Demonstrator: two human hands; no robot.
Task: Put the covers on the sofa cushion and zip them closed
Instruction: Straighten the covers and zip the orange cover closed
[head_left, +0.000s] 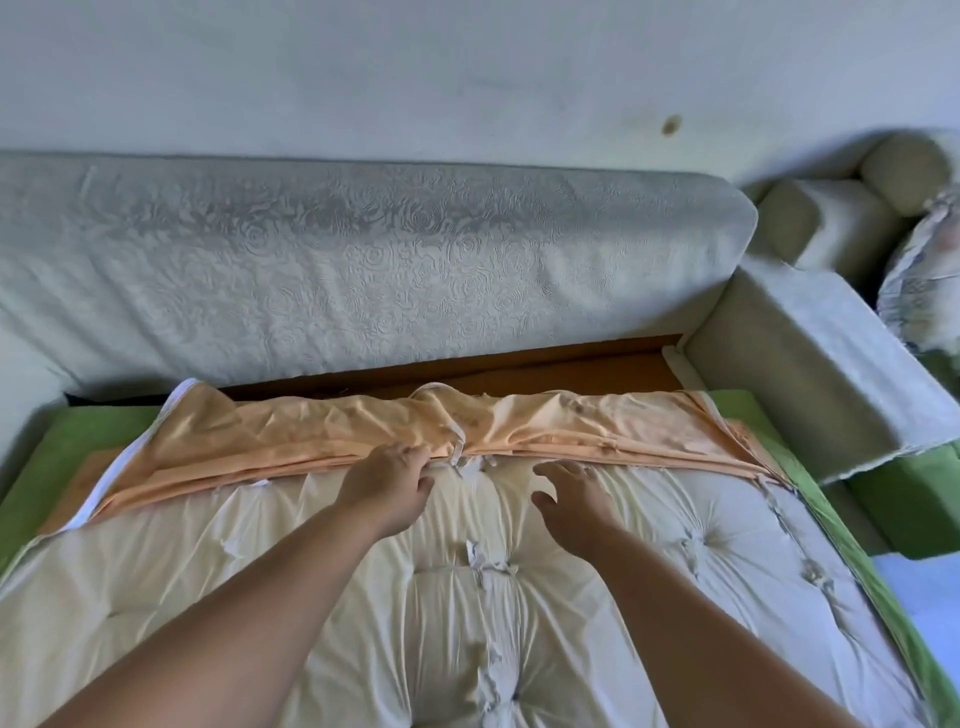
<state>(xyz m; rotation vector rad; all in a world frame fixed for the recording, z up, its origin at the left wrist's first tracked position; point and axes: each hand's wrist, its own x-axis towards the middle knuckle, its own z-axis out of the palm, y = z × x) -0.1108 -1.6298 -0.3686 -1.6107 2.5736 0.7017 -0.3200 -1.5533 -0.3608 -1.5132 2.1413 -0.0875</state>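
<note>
A big cream tufted sofa cushion (519, 597) lies flat and fills the lower half of the head view. An orange cover (322, 431) with a white zip edge is bunched over the cushion's far end. My left hand (389, 483) reaches to the cover's near edge at the middle, fingers curled onto the bunched fabric. My right hand (571, 499) hovers just above the cushion beside it, fingers spread and loosely bent, holding nothing.
Green fabric (78, 441) lies under the cushion on both sides. The grey patterned sofa back (337, 260) runs along the wall behind. A grey armrest block (795, 353) stands at the right, with bolsters (831, 218) and a floral pillow (924, 280) beyond.
</note>
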